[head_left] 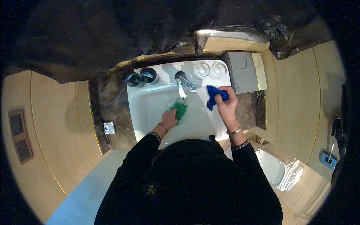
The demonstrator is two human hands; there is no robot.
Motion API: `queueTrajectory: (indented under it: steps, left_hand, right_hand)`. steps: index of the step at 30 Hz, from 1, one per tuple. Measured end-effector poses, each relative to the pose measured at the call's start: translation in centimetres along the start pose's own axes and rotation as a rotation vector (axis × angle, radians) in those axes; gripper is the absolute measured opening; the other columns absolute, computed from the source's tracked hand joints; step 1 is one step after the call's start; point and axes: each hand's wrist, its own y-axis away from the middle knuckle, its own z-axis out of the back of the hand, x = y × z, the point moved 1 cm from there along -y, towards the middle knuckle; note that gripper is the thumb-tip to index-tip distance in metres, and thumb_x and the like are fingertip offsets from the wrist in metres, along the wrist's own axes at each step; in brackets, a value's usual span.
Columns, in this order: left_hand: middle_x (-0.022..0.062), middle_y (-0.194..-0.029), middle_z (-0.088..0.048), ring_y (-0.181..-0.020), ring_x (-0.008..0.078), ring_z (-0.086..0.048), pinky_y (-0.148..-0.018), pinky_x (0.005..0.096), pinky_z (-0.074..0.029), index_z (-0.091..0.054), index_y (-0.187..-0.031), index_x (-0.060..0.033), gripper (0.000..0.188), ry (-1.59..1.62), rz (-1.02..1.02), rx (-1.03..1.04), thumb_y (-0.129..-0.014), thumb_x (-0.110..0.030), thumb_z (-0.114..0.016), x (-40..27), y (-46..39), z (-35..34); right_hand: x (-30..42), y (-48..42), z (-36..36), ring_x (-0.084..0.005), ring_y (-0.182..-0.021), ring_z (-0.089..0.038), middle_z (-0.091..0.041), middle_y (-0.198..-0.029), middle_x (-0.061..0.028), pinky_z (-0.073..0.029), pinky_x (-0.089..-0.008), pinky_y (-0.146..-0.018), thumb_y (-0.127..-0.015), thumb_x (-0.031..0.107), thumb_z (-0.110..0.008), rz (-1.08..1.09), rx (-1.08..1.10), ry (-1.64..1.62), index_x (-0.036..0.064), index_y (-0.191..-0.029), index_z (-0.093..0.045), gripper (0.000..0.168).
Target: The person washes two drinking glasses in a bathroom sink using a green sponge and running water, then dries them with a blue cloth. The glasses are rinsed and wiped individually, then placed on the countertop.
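My left hand (169, 118) is down in the white sink basin (146, 112), gripping a green scouring pad (180, 110) below the chrome faucet (182, 84). The pad is slightly blurred, and water seems to wet the basin around it. Over the sink's right rim, my right hand (228, 104) pinches a crumpled blue cloth (215, 95) between thumb and fingers. The cloth hangs down at its left end. Two clear drinking glasses, one nearer the faucet (202, 69) and one at the corner (218, 70), stand on the back right ledge just beyond the cloth.
Dark bottles (148, 75) stand on the back left ledge. A grey box (241, 71) sits right of the glasses on the brown marble counter (115, 98). A small white item (109, 127) lies at left. Below right are a toilet (270, 166) and folded white towels (291, 174).
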Motion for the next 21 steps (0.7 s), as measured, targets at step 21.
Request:
queueTrajectory:
  steps: [21]
  left_hand:
    - [0.0187, -0.105, -0.061, -0.106, 0.0386, -0.056, -0.091, 0.0458, -0.046, -0.058, -0.105, -0.0047, 0.036, 0.392, 0.038, -0.191, -0.072, -0.014, -0.068, 3.6, 3.0, 0.4]
  right_hand:
    - [-0.5, -1.8, -3.6, -0.0180, -0.070, -0.061, -0.063, -0.084, -0.0100, -0.051, -0.0307, -0.065, -0.082, 0.015, -0.079, 0.107, 0.075, 0.326, 0.003, -0.099, -0.066, 0.025]
